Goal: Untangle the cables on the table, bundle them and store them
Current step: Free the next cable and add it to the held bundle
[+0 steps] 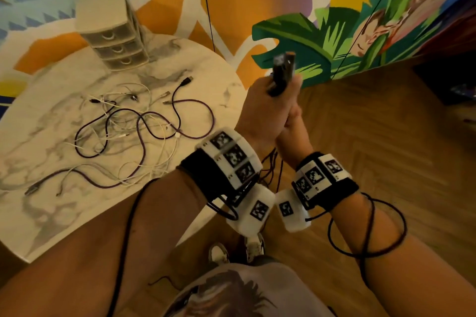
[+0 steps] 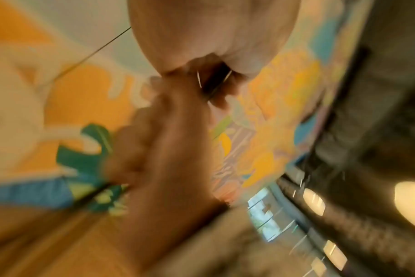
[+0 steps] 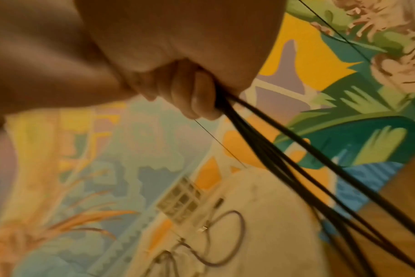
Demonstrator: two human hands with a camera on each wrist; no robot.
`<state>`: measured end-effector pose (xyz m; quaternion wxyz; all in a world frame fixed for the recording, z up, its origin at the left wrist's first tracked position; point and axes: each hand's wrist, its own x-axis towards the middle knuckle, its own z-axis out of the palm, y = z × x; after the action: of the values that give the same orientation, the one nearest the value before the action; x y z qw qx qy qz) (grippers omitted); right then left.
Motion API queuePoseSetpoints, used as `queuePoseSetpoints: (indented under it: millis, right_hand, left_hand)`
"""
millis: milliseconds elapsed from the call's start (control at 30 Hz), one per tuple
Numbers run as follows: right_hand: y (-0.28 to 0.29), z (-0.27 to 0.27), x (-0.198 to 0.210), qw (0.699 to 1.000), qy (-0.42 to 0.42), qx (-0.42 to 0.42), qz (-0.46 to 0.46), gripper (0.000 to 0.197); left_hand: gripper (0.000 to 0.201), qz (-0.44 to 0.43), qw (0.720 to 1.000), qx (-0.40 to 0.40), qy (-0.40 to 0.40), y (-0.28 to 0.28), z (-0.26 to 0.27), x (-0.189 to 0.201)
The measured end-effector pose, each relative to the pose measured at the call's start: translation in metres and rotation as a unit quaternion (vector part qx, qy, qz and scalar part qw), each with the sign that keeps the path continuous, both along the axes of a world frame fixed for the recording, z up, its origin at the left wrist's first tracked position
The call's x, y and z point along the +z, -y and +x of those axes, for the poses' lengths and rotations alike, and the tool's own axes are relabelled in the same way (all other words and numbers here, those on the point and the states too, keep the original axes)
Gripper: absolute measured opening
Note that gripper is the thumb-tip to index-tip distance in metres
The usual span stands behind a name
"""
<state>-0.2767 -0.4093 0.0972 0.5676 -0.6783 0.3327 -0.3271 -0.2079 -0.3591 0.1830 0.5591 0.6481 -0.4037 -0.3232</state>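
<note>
My two hands are raised together over the floor, right of the table. My left hand (image 1: pixel 270 108) grips a folded black cable (image 1: pixel 282 72) whose blurred ends stick up out of the fist. Just under it, my right hand (image 1: pixel 293 126) grips the same cable's strands (image 3: pixel 284 159), which hang down in long loops (image 1: pixel 270 170). The left wrist view is blurred; the left hand (image 2: pixel 213 56) holds the dark bundle (image 2: pixel 214 80). On the marble table (image 1: pixel 64 213) lies a tangle (image 1: pixel 128 136) of purple cable (image 1: pixel 195 108) and thin white cables (image 1: pixel 164 157).
A small beige drawer unit (image 1: pixel 113 33) with three closed drawers stands at the table's far edge. A painted wall (image 1: pixel 334 8) rises behind, with thin black wires (image 1: pixel 207 8) hanging along it. Wooden floor (image 1: pixel 386 136) lies to the right. Camera leads (image 1: pixel 368 226) loop round my right forearm.
</note>
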Motion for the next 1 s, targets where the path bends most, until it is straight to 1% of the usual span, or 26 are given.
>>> queuePoseSetpoints:
  millis: [33, 67, 100, 133, 167, 200, 233, 300, 400, 433, 467, 533, 567, 633, 700, 733, 800, 900, 967, 1000]
  right_hand:
    - [-0.001, -0.004, -0.010, 1.000, -0.031, -0.001, -0.001, 0.027]
    - [-0.002, -0.008, -0.025, 0.997, -0.071, -0.003, 0.014, 0.044]
    - [-0.001, -0.012, -0.038, 0.993, -0.106, -0.001, 0.043, 0.051]
    - [0.000, -0.016, -0.051, 0.989, -0.134, -0.004, 0.059, 0.052]
    - [0.001, -0.022, -0.063, 0.984, -0.163, -0.012, 0.073, 0.050]
    - [0.003, -0.025, -0.076, 0.977, -0.190, -0.024, 0.092, 0.048]
    - [0.004, -0.030, -0.087, 0.969, -0.219, -0.033, 0.110, 0.047]
    - [0.007, -0.042, -0.106, 0.951, -0.276, -0.049, 0.134, 0.045]
    - [0.013, -0.062, -0.133, 0.910, -0.357, -0.081, 0.195, 0.038]
    - [0.016, -0.069, -0.140, 0.897, -0.381, -0.085, 0.209, 0.036]
    - [0.018, -0.075, -0.146, 0.885, -0.403, -0.085, 0.216, 0.035]
    - [0.022, -0.083, -0.157, 0.869, -0.439, -0.083, 0.212, 0.035]
    - [0.024, -0.085, -0.158, 0.863, -0.455, -0.074, 0.205, 0.034]
    - [0.029, -0.086, -0.162, 0.856, -0.481, -0.047, 0.181, 0.030]
    - [0.034, -0.088, -0.168, 0.850, -0.504, -0.028, 0.154, 0.034]
    - [0.036, -0.090, -0.173, 0.846, -0.508, -0.027, 0.160, 0.038]
    - [0.041, -0.093, -0.179, 0.844, -0.496, -0.042, 0.199, 0.041]
    - [0.049, -0.099, -0.176, 0.829, -0.505, -0.084, 0.226, 0.041]
    - [0.054, -0.105, -0.177, 0.826, -0.506, -0.108, 0.222, 0.045]
    - [0.056, -0.108, -0.177, 0.828, -0.506, -0.107, 0.219, 0.045]
  left_hand:
    - [0.044, 0.002, 1.000, -0.004, -0.016, 0.003, -0.002, 0.005]
    - [0.044, 0.000, 1.000, -0.012, 0.009, 0.006, -0.002, 0.009]
    - [0.043, -0.009, 0.998, -0.025, 0.059, 0.007, -0.002, 0.013]
    - [0.042, -0.025, 0.990, -0.042, 0.132, 0.008, 0.000, 0.018]
    - [0.041, -0.048, 0.974, -0.065, 0.214, 0.006, 0.002, 0.025]
    - [0.039, -0.072, 0.949, -0.084, 0.294, 0.004, 0.004, 0.035]
    - [0.034, -0.095, 0.927, -0.102, 0.347, 0.002, 0.006, 0.044]
    - [0.018, -0.127, 0.884, -0.129, 0.430, 0.002, 0.011, 0.065]
    - [0.027, -0.163, 0.802, -0.101, 0.566, 0.006, 0.024, 0.087]
    - [0.025, -0.168, 0.774, -0.088, 0.604, 0.009, 0.028, 0.092]
    - [0.022, -0.166, 0.755, -0.078, 0.630, 0.011, 0.031, 0.095]
    - [0.019, -0.163, 0.727, -0.083, 0.662, 0.013, 0.028, 0.100]
    - [0.019, -0.161, 0.718, -0.100, 0.669, 0.012, 0.024, 0.100]
    - [0.021, -0.160, 0.711, -0.119, 0.675, 0.013, 0.021, 0.099]
    - [0.022, -0.157, 0.707, -0.102, 0.682, 0.016, 0.027, 0.099]
    - [0.022, -0.160, 0.703, -0.090, 0.687, 0.018, 0.031, 0.100]
    - [0.020, -0.170, 0.698, -0.079, 0.691, 0.021, 0.035, 0.103]
    - [0.018, -0.189, 0.686, -0.087, 0.697, 0.022, 0.030, 0.105]
    - [0.018, -0.211, 0.693, -0.090, 0.684, 0.023, 0.029, 0.103]
    - [0.018, -0.226, 0.695, -0.080, 0.678, 0.025, 0.029, 0.102]
